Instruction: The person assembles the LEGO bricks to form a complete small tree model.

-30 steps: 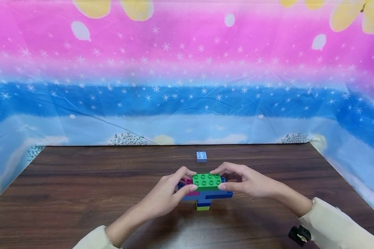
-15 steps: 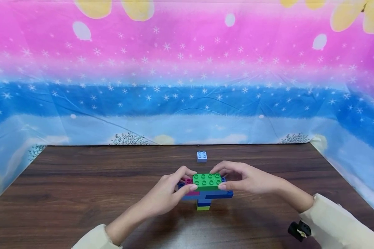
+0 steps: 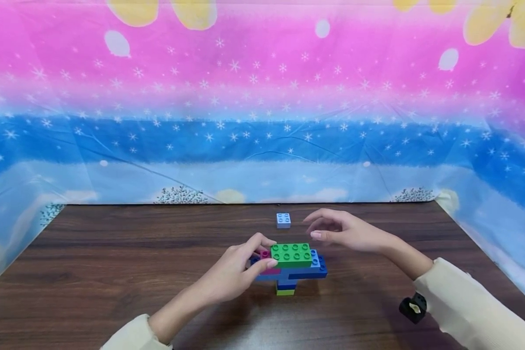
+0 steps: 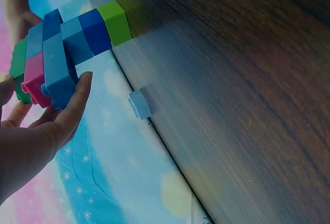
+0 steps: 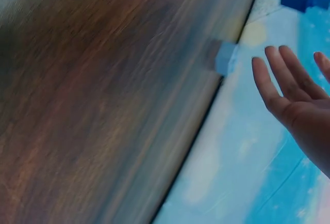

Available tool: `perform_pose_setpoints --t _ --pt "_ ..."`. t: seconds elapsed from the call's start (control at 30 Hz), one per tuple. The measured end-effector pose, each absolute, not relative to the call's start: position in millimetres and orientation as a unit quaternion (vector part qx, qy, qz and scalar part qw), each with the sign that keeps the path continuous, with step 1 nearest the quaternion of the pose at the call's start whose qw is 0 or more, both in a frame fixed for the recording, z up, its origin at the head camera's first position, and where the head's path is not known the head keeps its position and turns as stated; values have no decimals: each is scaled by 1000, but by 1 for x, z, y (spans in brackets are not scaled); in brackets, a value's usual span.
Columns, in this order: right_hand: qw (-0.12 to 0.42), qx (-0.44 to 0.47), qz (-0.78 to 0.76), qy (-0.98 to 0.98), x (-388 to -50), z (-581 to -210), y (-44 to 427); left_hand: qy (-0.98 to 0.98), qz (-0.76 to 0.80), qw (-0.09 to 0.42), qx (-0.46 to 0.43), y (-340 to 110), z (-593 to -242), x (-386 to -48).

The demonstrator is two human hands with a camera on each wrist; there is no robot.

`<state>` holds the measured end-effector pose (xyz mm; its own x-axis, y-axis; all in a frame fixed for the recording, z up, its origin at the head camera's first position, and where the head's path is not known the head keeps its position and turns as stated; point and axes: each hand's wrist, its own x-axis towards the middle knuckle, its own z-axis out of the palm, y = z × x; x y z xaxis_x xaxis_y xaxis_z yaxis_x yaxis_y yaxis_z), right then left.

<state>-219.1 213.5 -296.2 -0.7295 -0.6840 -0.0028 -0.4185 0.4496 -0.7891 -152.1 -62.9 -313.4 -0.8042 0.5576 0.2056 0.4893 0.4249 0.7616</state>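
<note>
A tower of toy building bricks stands on the wooden table, wider at the top than below. Its base is a lime brick (image 3: 285, 293), with blue bricks above. A long green brick (image 3: 290, 255) tops it, beside a magenta brick (image 4: 36, 77). My left hand (image 3: 229, 274) grips the tower's left end, thumb at the green brick's near corner; in the left wrist view a finger lies along a blue brick (image 4: 58, 72). My right hand (image 3: 354, 233) is in the air, fingers loosely bent and holding nothing. Nearest it lies a loose light blue brick (image 3: 283, 221).
The dark wooden table (image 3: 135, 257) ends at a patterned cloth backdrop (image 3: 262, 141) behind and at the sides. A black wrist device (image 3: 413, 308) hangs under the right sleeve.
My right hand has let go of the green brick's right end and risen away toward the far side, near the loose light blue brick. The left hand keeps its grip.
</note>
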Motion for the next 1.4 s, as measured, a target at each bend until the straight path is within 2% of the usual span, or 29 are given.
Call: perform_pose_setpoints --t 0.4,1.0,1.4 --pt "109 -280 -323 897 -250 -332 222 843 436 41 311 -63 -312 -151" --pt "108 -281 -350 887 -287 -346 196 845 432 38 315 -64 -312 -151" --pt "95 -285 -324 897 -293 -354 178 842 436 38 316 -64 -313 -151"
